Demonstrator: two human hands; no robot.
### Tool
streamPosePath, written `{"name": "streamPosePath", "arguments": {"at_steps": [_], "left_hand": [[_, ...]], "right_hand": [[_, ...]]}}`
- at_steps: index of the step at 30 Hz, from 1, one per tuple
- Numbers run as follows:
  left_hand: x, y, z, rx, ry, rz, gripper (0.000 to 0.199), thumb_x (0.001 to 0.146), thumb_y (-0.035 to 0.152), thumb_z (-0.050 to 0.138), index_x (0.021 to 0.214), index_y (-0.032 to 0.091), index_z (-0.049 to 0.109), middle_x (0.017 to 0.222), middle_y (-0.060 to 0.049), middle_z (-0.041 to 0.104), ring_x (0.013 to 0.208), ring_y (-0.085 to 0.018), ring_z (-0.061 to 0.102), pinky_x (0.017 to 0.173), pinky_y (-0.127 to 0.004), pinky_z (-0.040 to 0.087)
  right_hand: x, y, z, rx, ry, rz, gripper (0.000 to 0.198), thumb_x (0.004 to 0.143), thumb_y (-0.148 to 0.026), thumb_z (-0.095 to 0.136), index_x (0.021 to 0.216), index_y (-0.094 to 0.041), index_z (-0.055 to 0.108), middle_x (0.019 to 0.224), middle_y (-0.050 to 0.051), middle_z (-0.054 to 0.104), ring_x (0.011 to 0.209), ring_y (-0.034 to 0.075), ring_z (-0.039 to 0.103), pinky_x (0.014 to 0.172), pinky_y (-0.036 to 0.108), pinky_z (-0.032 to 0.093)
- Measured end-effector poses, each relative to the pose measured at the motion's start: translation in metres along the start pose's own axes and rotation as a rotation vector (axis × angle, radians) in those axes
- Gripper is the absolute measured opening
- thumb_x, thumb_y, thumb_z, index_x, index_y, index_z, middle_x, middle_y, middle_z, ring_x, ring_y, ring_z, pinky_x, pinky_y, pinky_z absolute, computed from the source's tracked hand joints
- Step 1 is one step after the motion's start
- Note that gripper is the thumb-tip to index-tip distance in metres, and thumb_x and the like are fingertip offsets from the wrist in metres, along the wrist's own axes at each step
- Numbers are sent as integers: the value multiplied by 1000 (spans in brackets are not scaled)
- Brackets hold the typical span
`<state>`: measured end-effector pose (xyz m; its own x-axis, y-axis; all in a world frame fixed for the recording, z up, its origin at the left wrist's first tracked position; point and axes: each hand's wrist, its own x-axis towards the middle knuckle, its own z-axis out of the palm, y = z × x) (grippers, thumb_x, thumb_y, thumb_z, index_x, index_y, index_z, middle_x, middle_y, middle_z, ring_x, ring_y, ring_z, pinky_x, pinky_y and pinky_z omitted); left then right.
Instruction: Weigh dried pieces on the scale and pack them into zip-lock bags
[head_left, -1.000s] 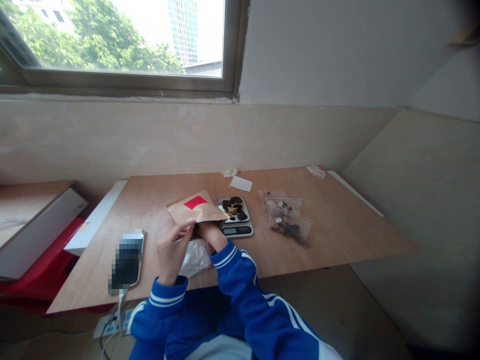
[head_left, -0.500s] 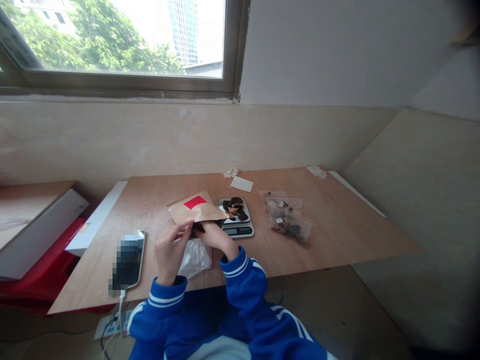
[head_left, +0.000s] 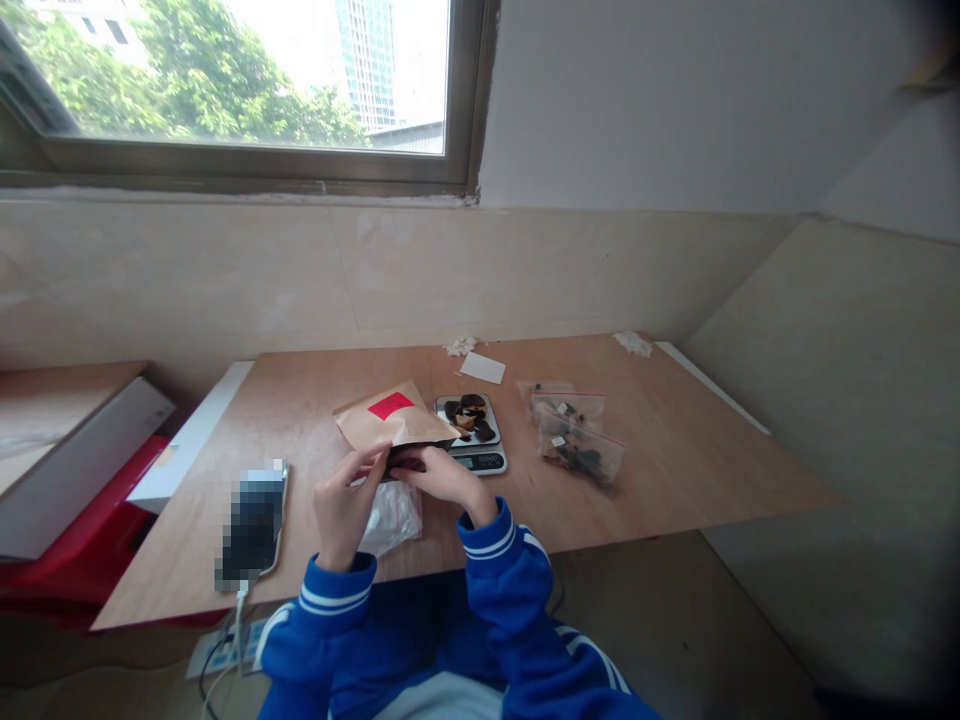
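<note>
A brown paper bag [head_left: 360,424] with a red label lies tilted on the table, its mouth toward me. My left hand [head_left: 346,498] pinches the near edge of that mouth. At the opening, my right hand [head_left: 439,474] has its fingers partly inside, and the bag hides their tips, so what they hold does not show. Just right of the bag stands a small digital scale [head_left: 490,461] with dark dried pieces [head_left: 472,415], like dried mushrooms, on its plate. Clear plastic bags [head_left: 395,517] lie below my hands.
Several filled zip bags [head_left: 581,450] lie right of the scale. A white card [head_left: 483,368] and small white scraps [head_left: 461,346] are near the wall. On the left lies a phone [head_left: 253,525] with a cable [head_left: 241,625] running over the table's front edge.
My right hand has drawn slightly back and to the right at the bag's mouth, its wrist and sleeve shifting right. My left hand keeps its grip.
</note>
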<state>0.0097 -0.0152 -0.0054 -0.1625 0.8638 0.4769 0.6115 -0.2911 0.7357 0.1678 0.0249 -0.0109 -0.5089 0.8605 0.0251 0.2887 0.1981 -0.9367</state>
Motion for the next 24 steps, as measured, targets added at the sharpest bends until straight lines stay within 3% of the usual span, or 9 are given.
{"name": "streamPosePath", "arguments": {"at_steps": [7, 13, 24], "left_hand": [[1, 0, 0, 6, 12, 26, 23, 84, 41, 61, 97, 27, 73, 81, 1, 74, 63, -12, 66, 62, -22, 52], [1, 1, 0, -12, 30, -12, 24, 83, 42, 63, 100, 27, 73, 80, 2, 73, 65, -12, 66, 63, -21, 51], [7, 2, 2, 2, 70, -15, 24, 83, 42, 63, 99, 26, 73, 79, 1, 72, 67, -13, 66, 64, -24, 50]], "right_hand": [[-5, 2, -2, 80, 95, 31, 2, 80, -19, 65, 80, -16, 65, 82, 4, 70, 79, 19, 66, 76, 32, 53], [-13, 8, -5, 284, 121, -28, 10, 74, -17, 67, 80, -18, 59, 84, 2, 64, 85, 18, 64, 84, 32, 51], [-26, -2, -3, 226, 356, -188, 16, 76, -21, 63, 70, -21, 48, 84, 1, 61, 87, 17, 62, 81, 31, 50]]}}
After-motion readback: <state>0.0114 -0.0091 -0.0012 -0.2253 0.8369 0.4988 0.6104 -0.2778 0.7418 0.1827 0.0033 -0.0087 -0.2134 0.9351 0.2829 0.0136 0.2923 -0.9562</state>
